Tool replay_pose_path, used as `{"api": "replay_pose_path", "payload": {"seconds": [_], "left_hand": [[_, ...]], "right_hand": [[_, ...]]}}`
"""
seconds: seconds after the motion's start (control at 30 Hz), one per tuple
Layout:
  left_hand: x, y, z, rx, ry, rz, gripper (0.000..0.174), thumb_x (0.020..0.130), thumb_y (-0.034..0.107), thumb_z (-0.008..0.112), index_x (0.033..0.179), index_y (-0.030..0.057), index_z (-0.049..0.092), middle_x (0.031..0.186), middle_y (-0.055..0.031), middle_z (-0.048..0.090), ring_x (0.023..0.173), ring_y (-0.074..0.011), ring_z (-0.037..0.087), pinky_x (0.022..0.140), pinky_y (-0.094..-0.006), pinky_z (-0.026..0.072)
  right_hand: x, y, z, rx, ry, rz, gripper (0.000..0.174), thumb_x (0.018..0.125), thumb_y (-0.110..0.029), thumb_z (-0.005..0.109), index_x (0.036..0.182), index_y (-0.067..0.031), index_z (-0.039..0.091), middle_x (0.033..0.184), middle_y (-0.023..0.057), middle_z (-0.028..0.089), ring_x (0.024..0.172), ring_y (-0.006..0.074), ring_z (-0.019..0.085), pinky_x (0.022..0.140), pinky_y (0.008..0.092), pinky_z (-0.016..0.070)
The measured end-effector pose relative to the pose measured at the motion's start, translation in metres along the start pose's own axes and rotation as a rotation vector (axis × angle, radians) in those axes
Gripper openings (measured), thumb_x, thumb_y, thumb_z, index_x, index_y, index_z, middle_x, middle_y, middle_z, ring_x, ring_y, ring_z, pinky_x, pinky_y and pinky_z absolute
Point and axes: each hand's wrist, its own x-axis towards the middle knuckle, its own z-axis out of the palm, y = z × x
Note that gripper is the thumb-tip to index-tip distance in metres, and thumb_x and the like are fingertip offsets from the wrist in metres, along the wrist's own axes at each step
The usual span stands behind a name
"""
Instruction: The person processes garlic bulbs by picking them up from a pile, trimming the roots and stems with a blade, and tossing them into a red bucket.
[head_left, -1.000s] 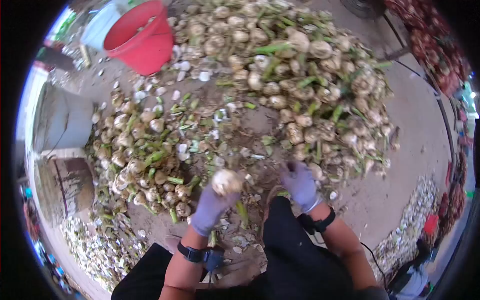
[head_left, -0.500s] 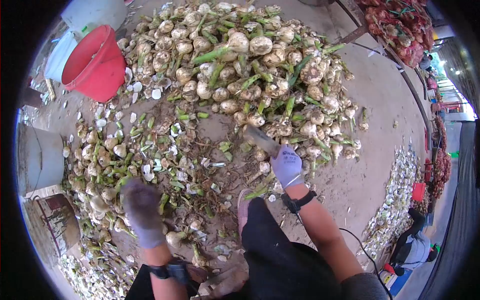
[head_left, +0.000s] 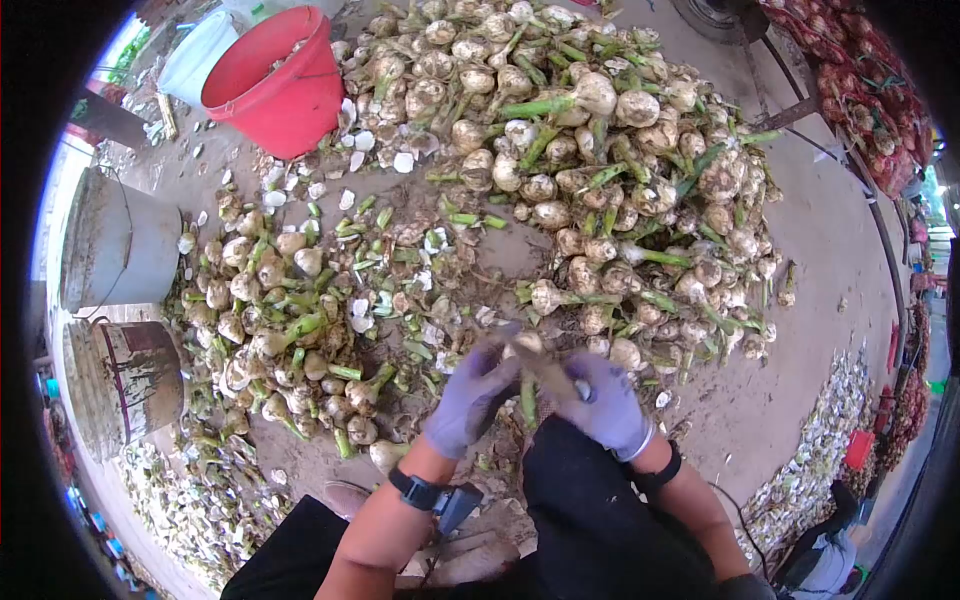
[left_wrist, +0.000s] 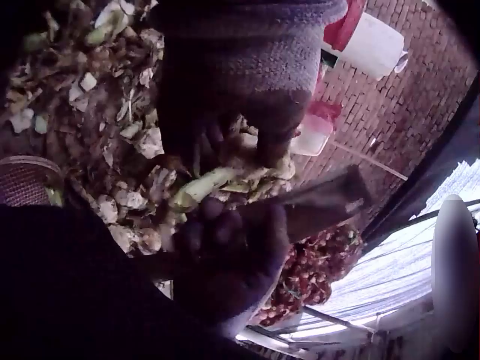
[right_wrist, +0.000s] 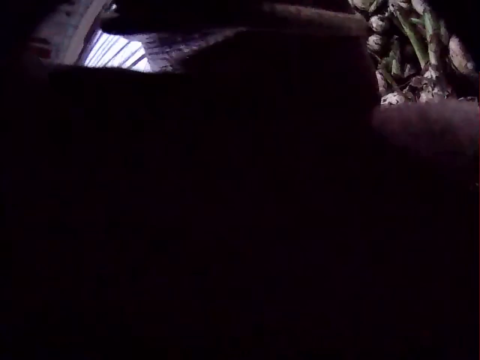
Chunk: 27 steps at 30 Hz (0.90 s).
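Note:
My gloved left hand (head_left: pixel 468 398) grips a garlic bulb (head_left: pixel 522 346) at the middle, in front of my knees. A green stem (head_left: pixel 528 402) hangs down from between the hands; the left wrist view shows the stem (left_wrist: pixel 202 187) under the fingers. In my gloved right hand (head_left: pixel 608 405) is a knife with a broad, dull blade (head_left: pixel 548 378), which crosses close beside the bulb and points at the left hand. Its handle is mostly hidden in the fist. The right wrist view is nearly all dark.
A large heap of untrimmed garlic (head_left: pixel 620 170) lies ahead, a smaller heap (head_left: pixel 270 330) to the left. Peel and stem scraps (head_left: pixel 400 270) cover the ground between. A red bucket (head_left: pixel 285 90) and a white bucket (head_left: pixel 125 240) stand left; red net sacks (head_left: pixel 865 110) lie far right.
Half a second ago my left hand was over the left heap and the knife reached to the big heap. Both hands have come together in the middle, the left now holding a garlic bulb.

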Motion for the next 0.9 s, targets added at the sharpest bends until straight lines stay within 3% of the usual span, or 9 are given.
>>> {"api": "replay_pose_path", "payload": {"seconds": [0.13,0.3,0.37,0.43,0.5,0.53,0.6,0.8,0.9], "left_hand": [[-0.025,0.035,0.01,0.193,-0.232,0.111,0.072,0.083,0.019,0.071,0.141,0.0004,0.031,0.132,-0.0115,0.049,0.121,-0.0216,0.05,0.102,-0.0358,0.042],[-0.047,0.049,0.021,0.175,-0.013,0.113,0.092,0.071,0.019,0.082,0.143,0.0016,0.027,0.127,-0.0092,0.054,0.113,-0.0194,0.056,0.098,-0.0343,0.0461],[-0.05,0.048,0.008,0.435,-0.128,0.083,0.067,0.095,0.027,0.057,0.146,0.0049,0.021,0.122,-0.0098,0.057,0.113,-0.0185,0.057,0.097,-0.0344,0.0463],[-0.053,0.049,0.006,0.563,-0.136,0.112,0.058,0.097,0.034,0.051,0.143,0.0059,0.029,0.121,-0.0104,0.057,0.109,-0.0177,0.058,0.095,-0.0336,0.0472],[-0.046,0.043,-0.007,-0.315,0.011,-0.207,0.053,0.095,0.032,0.057,0.135,0.0041,0.039,0.12,-0.01,0.058,0.103,-0.0188,0.061,0.092,-0.0316,0.0477],[-0.049,0.044,-0.004,-0.315,0.013,-0.21,0.053,0.095,0.032,0.057,0.135,0.0041,0.039,0.12,-0.01,0.058,0.103,-0.0188,0.061,0.092,-0.0316,0.0477],[-0.054,0.05,0.009,-0.19,0.135,-0.158,0.051,0.083,0.021,0.072,0.123,0.0013,0.049,0.107,-0.0091,0.064,0.091,-0.0194,0.065,0.085,-0.0314,0.0507],[-0.037,0.0,-0.051,0.633,0.165,0.121,0.046,0.072,0.027,0.077,0.104,0.0,0.057,0.08,-0.0118,0.068,0.076,-0.0215,0.068,0.069,-0.0348,0.0525],[-0.054,0.035,-0.016,0.82,0.129,0.216,0.047,0.07,0.028,0.078,0.101,0.0009,0.057,0.081,-0.0131,0.068,0.074,-0.0233,0.067,0.067,-0.0341,0.0515]], "right_hand": [[0.012,-0.018,-0.003,-0.329,0.131,-0.233,0.037,0.056,-0.015,0.065,0.091,-0.0052,0.056,0.091,0.013,0.056,0.08,0.0359,0.058,0.065,0.0408,0.0464],[0.011,-0.034,-0.003,-0.354,0.096,-0.328,0.036,0.053,-0.018,0.066,0.085,-0.0067,0.054,0.088,0.0126,0.055,0.077,0.0347,0.058,0.063,0.0419,0.0447],[0.008,-0.039,-0.003,-0.346,0.09,-0.364,0.035,0.052,-0.018,0.065,0.082,-0.007,0.053,0.088,0.0123,0.055,0.076,0.0342,0.058,0.062,0.042,0.0446],[0.006,-0.041,-0.001,-0.367,0.014,-0.378,0.039,0.059,-0.024,0.067,0.091,-0.0056,0.054,0.091,0.0147,0.053,0.08,0.0351,0.057,0.069,0.0448,0.045],[0.006,-0.045,-0.001,-0.345,-0.007,-0.382,0.039,0.059,-0.024,0.067,0.091,-0.0061,0.054,0.091,0.0143,0.053,0.079,0.0348,0.056,0.068,0.0446,0.0448],[0.006,-0.046,0.0,-0.325,-0.029,-0.388,0.04,0.059,-0.025,0.067,0.092,-0.0065,0.054,0.091,0.0139,0.053,0.078,0.0345,0.056,0.068,0.0445,0.0447],[0.006,-0.045,0.003,-0.297,-0.039,-0.412,0.04,0.059,-0.025,0.066,0.092,-0.007,0.055,0.092,0.0134,0.053,0.078,0.0342,0.056,0.067,0.0442,0.0447],[0.01,-0.051,0.011,-0.214,0.032,-0.516,0.037,0.05,-0.025,0.064,0.079,-0.0072,0.05,0.078,0.0122,0.052,0.069,0.0366,0.055,0.059,0.0424,0.0433],[0.008,-0.049,0.012,-0.199,0.03,-0.574,0.036,0.051,-0.025,0.064,0.08,-0.0075,0.051,0.077,0.0117,0.052,0.07,0.0364,0.055,0.059,0.0426,0.0432]]}}
